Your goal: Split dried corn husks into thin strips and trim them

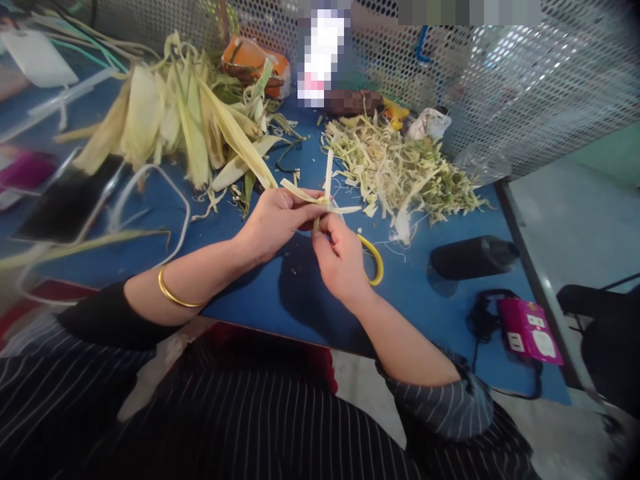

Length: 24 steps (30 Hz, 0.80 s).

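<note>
Pale corn husk strips (329, 179) cross one another between my two hands, above the blue table. My left hand (273, 220) pinches them near the crossing, its thumb on top. From the right, my right hand (340, 253) closes its thumb and fingers on a strip end just below the crossing. The fingertips partly hide how the strips join. Under the right hand shows a yellow scissors-like loop handle (373, 259); the rest of that tool is hidden. A heap of whole corn husks (165, 120) lies beyond my left hand.
A pile of shredded husk scraps (395, 167) lies at the back right against the perforated metal screen (525, 73). A black bottle (473, 257) lies at right, near a magenta power box (533, 330) with its cord. A white cable (185, 220) loops at left beside a dark tablet-like slab (70, 200).
</note>
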Motion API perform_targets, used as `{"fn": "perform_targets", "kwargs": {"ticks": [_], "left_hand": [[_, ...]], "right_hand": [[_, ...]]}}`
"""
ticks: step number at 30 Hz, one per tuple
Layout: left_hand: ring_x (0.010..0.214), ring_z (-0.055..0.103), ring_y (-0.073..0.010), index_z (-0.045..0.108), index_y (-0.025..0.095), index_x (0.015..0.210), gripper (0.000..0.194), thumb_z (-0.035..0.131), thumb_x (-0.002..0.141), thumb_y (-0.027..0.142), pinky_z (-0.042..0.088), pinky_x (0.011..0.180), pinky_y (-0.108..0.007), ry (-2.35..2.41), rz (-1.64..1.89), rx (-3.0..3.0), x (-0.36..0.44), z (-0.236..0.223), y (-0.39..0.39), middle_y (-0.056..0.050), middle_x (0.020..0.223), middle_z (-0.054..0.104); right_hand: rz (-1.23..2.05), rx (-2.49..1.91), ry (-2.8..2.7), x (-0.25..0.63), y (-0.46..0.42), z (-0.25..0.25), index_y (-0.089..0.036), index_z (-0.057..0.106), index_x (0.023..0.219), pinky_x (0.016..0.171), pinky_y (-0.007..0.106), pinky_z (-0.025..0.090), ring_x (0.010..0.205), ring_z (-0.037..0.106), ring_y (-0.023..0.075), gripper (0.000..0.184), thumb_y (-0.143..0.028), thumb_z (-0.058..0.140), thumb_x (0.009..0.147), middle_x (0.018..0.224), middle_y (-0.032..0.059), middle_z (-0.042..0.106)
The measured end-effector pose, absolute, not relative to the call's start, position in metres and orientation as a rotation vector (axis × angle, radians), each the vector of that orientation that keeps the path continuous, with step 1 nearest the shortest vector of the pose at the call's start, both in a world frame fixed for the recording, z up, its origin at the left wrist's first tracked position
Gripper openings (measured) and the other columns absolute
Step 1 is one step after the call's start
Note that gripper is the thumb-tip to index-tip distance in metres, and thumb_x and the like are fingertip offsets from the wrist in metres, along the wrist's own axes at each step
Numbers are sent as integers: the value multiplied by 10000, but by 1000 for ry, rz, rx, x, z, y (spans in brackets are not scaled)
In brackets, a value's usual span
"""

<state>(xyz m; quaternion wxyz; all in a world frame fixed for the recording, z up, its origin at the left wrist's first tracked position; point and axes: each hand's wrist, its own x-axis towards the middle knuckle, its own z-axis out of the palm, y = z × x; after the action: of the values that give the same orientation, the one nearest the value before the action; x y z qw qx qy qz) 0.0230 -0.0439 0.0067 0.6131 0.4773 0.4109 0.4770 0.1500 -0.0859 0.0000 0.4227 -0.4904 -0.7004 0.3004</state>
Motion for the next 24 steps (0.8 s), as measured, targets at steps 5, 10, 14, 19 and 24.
{"fn": "perform_targets", "kwargs": {"ticks": [5,10,14,19,24], "left_hand": [[763,633,-136,714,94,804,172,736,688,220,498,728,-256,947,1158,1027,25,5,-45,-53,834,695],[742,664,-150,676,100,917,231,725,719,209,523,707,-269,930,1116,940,22,8,-44,-52,768,703],[719,681,-158,640,111,995,294,724,736,222,543,707,-289,858,1083,869,12,15,-40,-57,777,714],[586,654,-134,633,108,1003,291,717,746,217,533,591,-264,820,916,871,6,20,-39,-66,757,714],[530,601,-106,647,114,940,308,767,692,252,464,476,-215,831,839,928,10,18,-43,-65,737,696]], "right_hand": [[712,-1224,-1877,152,-84,0,-204,455,754,727,306,412,759,504,150,111,-147,420,842,788,15,539],[716,-1251,-1906,151,-85,-2,-193,515,790,727,304,418,765,530,149,115,-218,447,879,803,20,569],[849,-1299,-1603,158,-81,0,-197,540,761,740,297,464,738,586,137,203,-358,510,880,742,2,601],[1011,-1173,-1281,170,-71,1,-238,538,985,716,301,524,693,636,118,205,-358,594,829,793,-18,627],[934,-1183,-1308,167,-72,0,-223,591,857,735,310,539,728,659,134,116,-307,642,795,780,-10,655]]}}
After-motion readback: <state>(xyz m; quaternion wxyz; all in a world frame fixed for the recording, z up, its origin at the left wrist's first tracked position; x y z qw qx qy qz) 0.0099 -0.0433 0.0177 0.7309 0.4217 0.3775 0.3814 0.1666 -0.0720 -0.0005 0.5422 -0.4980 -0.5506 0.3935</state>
